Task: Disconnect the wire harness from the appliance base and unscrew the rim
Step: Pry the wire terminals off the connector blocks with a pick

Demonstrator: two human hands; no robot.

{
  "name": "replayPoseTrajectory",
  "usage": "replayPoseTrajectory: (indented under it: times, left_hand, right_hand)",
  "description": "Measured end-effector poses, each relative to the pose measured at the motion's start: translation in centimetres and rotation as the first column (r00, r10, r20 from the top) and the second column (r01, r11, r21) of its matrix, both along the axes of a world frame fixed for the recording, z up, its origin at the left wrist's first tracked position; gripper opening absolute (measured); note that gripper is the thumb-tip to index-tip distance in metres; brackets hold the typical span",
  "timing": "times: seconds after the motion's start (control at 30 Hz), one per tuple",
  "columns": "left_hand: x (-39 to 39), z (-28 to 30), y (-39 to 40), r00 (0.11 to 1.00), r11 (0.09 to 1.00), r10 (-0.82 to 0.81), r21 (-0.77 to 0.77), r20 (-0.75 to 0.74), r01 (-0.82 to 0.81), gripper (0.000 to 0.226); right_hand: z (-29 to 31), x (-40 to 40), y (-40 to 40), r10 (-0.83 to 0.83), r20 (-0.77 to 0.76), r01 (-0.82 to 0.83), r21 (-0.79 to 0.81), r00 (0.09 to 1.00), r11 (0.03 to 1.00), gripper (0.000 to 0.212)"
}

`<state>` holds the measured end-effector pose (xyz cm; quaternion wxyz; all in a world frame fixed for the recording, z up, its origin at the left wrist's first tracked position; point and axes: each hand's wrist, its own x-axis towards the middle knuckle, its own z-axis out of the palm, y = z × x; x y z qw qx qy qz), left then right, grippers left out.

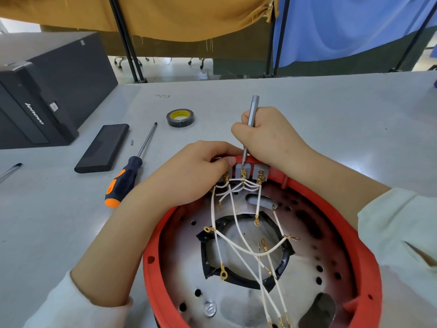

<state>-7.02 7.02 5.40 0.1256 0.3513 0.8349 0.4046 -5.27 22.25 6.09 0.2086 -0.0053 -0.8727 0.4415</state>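
The round appliance base (pixel 236 301) lies upside down before me, a perforated metal plate inside a red rim (pixel 369 263). White harness wires (pixel 233 242) with gold ring terminals spread over the plate and run up to grey terminal blocks (pixel 243 170) at the far rim. My right hand (pixel 267 138) grips a slim grey precision screwdriver (pixel 252 114), its tip down on the middle block. My left hand (pixel 201 166) curls over the far rim, thumb and fingers pinching at the left terminal block.
On the grey table lie an orange-and-black screwdriver (pixel 128 172), a flat black case (pixel 102 147), a small loose bit (pixel 131 142) and a roll of black tape (pixel 180 117). A black computer case (pixel 45 91) stands at the far left. A pen (pixel 10 171) pokes in at the left edge.
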Motion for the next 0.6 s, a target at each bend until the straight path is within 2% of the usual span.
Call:
replayPoseTrajectory:
  times: [0.2, 0.3, 0.43, 0.6]
  left_hand:
    - [0.3, 0.2, 0.0, 1.0, 1.0, -0.006, 0.008, -0.009, 0.006, 0.029]
    - [0.3, 0.3, 0.1, 1.0, 1.0, -0.012, 0.0, -0.025, 0.012, 0.028]
    - [0.4, 0.3, 0.0, 0.999, 1.0, -0.006, -0.009, -0.035, 0.006, 0.028]
    - [0.2, 0.2, 0.0, 1.0, 1.0, 0.01, -0.008, 0.0, -0.01, 0.029]
  right_hand:
    - [-0.7, 1.4, -0.3, -0.007, -0.221, 0.024, 0.072, 0.975, 0.997, 0.041]
    - [-0.8, 1.7, -0.5, 0.011, -0.241, 0.012, 0.092, 0.971, 0.996, 0.04]
    - [-0.6, 1.3, -0.6, -0.018, -0.177, 0.032, 0.076, 0.984, 0.997, 0.04]
    - [0.2, 0.2, -0.3, -0.017, 0.022, 0.016, 0.022, 1.0, 1.0, 0.042]
